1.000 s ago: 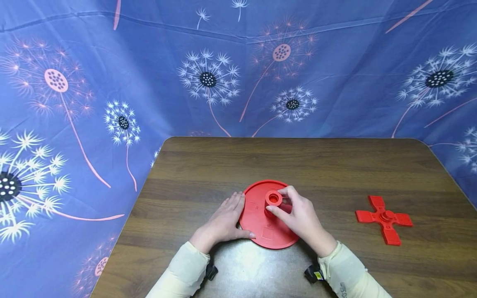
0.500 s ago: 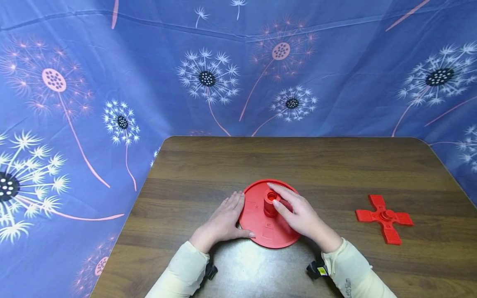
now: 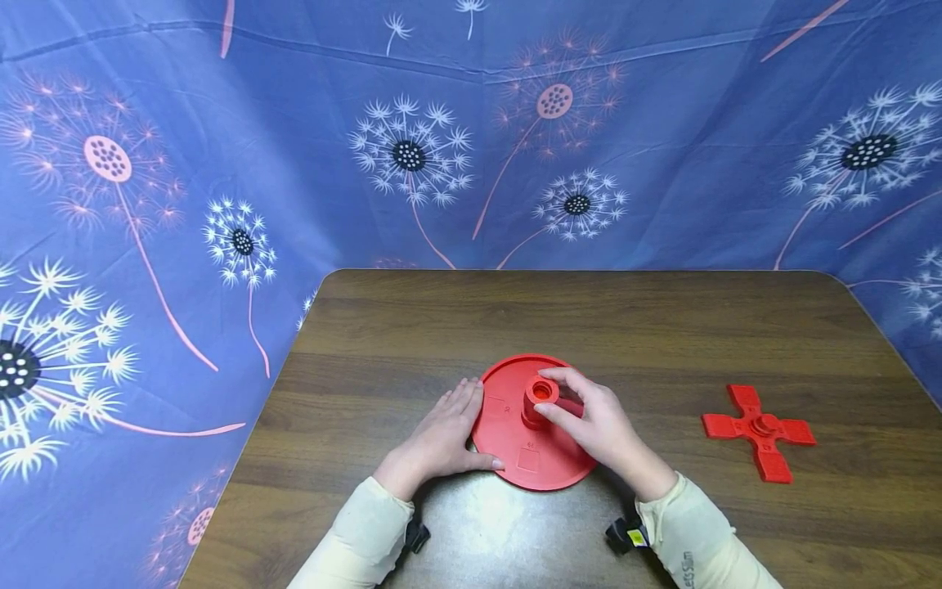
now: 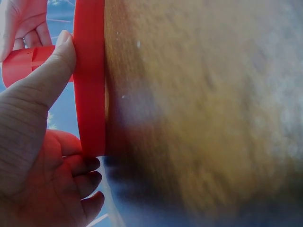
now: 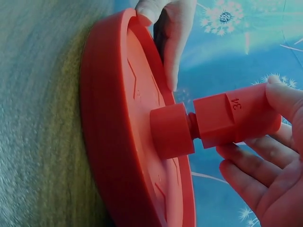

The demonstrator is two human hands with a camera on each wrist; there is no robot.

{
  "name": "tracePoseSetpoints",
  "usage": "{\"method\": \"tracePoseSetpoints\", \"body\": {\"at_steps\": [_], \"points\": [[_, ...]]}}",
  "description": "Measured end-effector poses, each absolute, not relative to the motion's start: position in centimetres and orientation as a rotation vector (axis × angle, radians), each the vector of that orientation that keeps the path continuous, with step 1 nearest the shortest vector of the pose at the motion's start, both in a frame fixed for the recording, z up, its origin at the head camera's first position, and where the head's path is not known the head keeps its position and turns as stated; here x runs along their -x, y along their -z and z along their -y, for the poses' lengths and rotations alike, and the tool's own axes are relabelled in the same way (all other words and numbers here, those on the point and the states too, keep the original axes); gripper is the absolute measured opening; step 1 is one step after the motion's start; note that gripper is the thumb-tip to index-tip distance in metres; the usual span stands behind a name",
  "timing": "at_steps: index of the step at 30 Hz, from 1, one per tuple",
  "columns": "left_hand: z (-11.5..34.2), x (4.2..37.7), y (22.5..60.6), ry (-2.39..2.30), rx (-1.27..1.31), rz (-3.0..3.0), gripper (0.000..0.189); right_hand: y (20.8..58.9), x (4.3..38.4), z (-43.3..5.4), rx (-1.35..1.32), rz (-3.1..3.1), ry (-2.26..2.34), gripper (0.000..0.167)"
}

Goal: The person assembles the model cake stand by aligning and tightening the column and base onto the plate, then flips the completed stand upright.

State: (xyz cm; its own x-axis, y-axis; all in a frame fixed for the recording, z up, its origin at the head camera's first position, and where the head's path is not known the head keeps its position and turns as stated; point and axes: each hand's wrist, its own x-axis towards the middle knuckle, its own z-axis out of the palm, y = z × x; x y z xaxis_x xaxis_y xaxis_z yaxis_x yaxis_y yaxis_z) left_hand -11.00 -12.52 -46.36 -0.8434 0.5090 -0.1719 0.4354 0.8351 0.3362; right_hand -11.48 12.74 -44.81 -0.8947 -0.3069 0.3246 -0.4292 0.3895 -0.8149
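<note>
Nearest come two pale sleeves (image 3: 361, 532), with a black device (image 3: 621, 536) bearing a small yellow label at the right wrist; the right sleeve carries dark lettering, of which "Slim" can be read.

The left hand (image 3: 441, 442) slants in palm-down from the near side. Its thumb laps over the rim of a red disc (image 3: 530, 473) and its fingers lie together along the left rim, holding the edge. The right hand (image 3: 599, 425) comes in from the near right, wrist slanting inward, thumb and index finger pinching the upper end of a red hollow piece (image 5: 220, 118), the other fingers loosely bent. That piece stands upright over the short round boss (image 5: 173, 132) at the disc's middle, a narrow neck (image 5: 191, 125) showing between the two. Its side is marked with what looks like "34"; the small marks on the disc are too faint to read.

The disc lies flat on the wooden table (image 3: 625, 327), a little nearer the left edge than the right. Toward the right edge lies a red cross-shaped piece (image 3: 761, 427), its marks too small to read. Beyond the table's far edge and rounded corners hangs a blue dandelion-print cloth (image 3: 677, 221).
</note>
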Motion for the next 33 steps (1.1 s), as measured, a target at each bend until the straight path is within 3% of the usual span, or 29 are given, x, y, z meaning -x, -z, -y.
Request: {"method": "tracePoseSetpoints", "body": {"at_steps": [7, 20, 33], "points": [[12.6, 11.0, 46.5, -0.427, -0.721, -2.758, 0.116, 44.9, 11.2, -12.2, -0.572, 2.497, -1.546, 0.04], [12.6, 11.1, 46.6, -0.428, -0.723, -2.754, 0.116, 44.9, 10.6, -11.2, -0.452, 2.53, -1.162, 0.049], [12.5, 11.1, 46.6, -0.433, -0.721, -2.747, 0.116, 44.3, 11.2, -12.3, -0.604, 2.549, -1.367, 0.054]]}}
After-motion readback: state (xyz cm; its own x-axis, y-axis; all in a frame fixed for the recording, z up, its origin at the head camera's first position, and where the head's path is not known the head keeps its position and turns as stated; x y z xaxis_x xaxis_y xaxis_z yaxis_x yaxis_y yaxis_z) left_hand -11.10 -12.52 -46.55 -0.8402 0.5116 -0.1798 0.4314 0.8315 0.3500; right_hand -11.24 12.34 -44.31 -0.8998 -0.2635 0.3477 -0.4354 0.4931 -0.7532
